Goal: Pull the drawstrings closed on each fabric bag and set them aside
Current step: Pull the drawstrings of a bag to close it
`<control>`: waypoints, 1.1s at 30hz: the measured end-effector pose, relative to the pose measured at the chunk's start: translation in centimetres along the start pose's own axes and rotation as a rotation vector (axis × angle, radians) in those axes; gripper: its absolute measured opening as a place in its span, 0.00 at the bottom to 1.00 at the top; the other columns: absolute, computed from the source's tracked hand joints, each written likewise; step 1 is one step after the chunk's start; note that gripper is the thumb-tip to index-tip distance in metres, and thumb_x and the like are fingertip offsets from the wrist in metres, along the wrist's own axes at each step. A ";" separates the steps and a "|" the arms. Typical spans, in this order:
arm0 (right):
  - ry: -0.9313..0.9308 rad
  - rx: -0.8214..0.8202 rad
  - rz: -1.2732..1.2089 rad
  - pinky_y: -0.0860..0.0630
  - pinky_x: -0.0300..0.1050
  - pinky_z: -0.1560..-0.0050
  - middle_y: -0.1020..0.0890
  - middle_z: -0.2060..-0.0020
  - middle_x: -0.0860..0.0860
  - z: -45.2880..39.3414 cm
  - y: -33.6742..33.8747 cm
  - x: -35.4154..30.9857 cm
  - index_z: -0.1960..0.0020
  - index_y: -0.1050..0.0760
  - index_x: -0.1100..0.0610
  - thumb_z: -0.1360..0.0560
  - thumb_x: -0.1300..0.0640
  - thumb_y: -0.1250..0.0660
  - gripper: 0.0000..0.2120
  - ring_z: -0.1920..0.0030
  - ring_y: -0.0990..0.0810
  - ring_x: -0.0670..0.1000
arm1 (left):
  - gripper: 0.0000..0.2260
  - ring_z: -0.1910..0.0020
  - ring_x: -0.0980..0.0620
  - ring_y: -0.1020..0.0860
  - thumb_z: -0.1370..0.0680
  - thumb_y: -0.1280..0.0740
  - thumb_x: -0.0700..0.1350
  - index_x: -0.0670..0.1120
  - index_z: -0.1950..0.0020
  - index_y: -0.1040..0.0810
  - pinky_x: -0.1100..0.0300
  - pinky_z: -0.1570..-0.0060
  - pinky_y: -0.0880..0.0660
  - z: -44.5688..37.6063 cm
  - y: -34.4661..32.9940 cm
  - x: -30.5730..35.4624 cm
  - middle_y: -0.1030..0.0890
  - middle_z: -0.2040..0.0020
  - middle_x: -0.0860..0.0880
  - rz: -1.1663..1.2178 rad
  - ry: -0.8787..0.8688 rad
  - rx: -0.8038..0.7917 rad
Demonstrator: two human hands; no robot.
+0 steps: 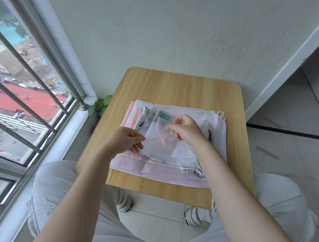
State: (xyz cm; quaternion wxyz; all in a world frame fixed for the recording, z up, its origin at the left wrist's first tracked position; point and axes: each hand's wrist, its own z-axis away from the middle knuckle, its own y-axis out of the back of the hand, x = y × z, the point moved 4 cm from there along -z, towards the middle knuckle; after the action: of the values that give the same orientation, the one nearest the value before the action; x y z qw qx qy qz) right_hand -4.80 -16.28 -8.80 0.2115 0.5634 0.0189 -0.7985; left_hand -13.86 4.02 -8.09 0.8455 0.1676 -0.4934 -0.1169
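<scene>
both hands (124,140) pinch pink drawstring (154,138)

You had a small sheer white bag (163,128) lying atop the stack of fabric bags (148,167), its pink drawstring (154,138) stretched taut sideways. The stack, white, pink and printed, lay flat, several white cords (220,115) trailing at its right edge.

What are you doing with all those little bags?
A person sits at a small wooden table with a pile of thin fabric bags on it. Both hands are over the pile, working on one small see-through bag. The left hand and the right hand each pinch an end of its pink drawstring, stretched between them. No bag looks set aside yet.
</scene>
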 end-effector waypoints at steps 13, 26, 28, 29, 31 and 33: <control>0.183 -0.208 0.639 0.22 0.46 0.49 0.19 0.50 0.49 1.2 -1.5 -1.3 0.52 0.23 0.56 0.27 0.55 0.28 0.07 0.49 0.21 0.48 | 0.14 0.63 0.45 0.16 0.19 0.43 0.34 0.43 0.44 0.19 0.50 0.53 0.20 -0.7 0.7 -1.0 0.15 0.56 0.43 0.403 0.005 0.292; 0.271 -0.146 0.521 0.31 0.37 0.62 0.26 0.60 0.40 2.1 -1.7 -2.4 0.54 0.24 0.53 0.32 0.51 0.23 0.14 0.59 0.27 0.43 | 0.16 0.61 0.46 0.17 0.23 0.44 0.31 0.42 0.47 0.19 0.47 0.51 0.19 -1.3 0.9 -1.3 0.16 0.58 0.44 0.302 0.058 0.431; 0.306 -0.141 0.564 0.31 0.36 0.61 0.26 0.61 0.40 2.1 -1.7 -2.8 0.56 0.22 0.54 0.30 0.55 0.25 0.08 0.59 0.27 0.44 | 0.17 0.54 0.51 0.18 0.25 0.43 0.33 0.45 0.47 0.17 0.52 0.49 0.21 -1.0 1.1 0.0 0.16 0.54 0.51 0.033 -0.031 0.439; 0.317 -0.143 0.587 0.30 0.37 0.60 0.26 0.61 0.41 2.1 -1.7 -2.9 0.57 0.21 0.55 0.29 0.57 0.26 0.05 0.59 0.27 0.44 | 0.16 0.52 0.55 0.20 0.25 0.41 0.35 0.47 0.48 0.17 0.55 0.49 0.23 -0.7 1.0 1.0 0.17 0.52 0.55 -0.062 -0.103 0.439; 0.335 -0.146 0.608 0.29 0.40 0.59 0.24 0.62 0.43 2.0 -1.6 -3.2 0.58 0.20 0.55 0.28 0.59 0.28 0.02 0.60 0.26 0.45 | 0.14 0.51 0.59 0.21 0.25 0.39 0.38 0.50 0.50 0.16 0.60 0.49 0.25 -0.2 0.2 2.9 0.17 0.52 0.58 -0.097 -0.205 0.372; 0.343 -0.148 0.596 0.31 0.36 0.61 0.25 0.64 0.41 2.1 -1.6 -3.5 0.60 0.21 0.54 0.28 0.60 0.28 0.04 0.62 0.26 0.43 | 0.12 0.51 0.57 0.20 0.24 0.39 0.39 0.50 0.52 0.17 0.59 0.48 0.25 -0.6 -1.3 4.0 0.17 0.53 0.57 -0.068 -0.214 0.250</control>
State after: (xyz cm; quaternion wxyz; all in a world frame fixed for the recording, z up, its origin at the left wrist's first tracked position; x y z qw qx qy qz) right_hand -6.28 -14.31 -5.16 0.4694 0.6533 -0.0533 -0.5917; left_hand -11.44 1.43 -5.72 0.7563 0.2747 -0.5852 -0.1002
